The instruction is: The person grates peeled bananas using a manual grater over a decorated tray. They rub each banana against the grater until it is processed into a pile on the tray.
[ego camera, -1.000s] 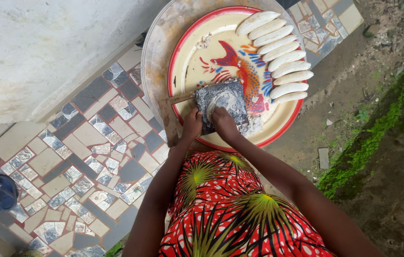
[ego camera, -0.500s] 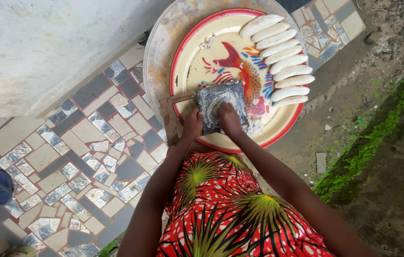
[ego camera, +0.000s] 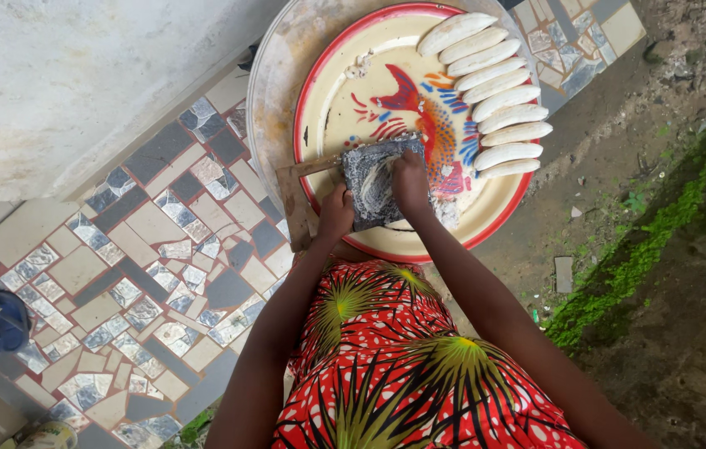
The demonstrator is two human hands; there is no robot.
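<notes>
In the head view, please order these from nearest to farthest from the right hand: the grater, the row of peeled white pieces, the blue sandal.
1. grater: under the right hand.
2. peeled white pieces: upper right, on the tray.
3. blue sandal: far left, on the tiles.

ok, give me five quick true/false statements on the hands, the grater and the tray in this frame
1. The right hand presses down on the grater. True.
2. The peeled white pieces lie in a row along the tray's right side. True.
3. The left hand holds a knife. False: it steadies the grater's lower left edge.
4. The tray has a blue rim. False: the rim is red.
5. The grater lies on the tiled floor. False: it rests on the tray.
</notes>
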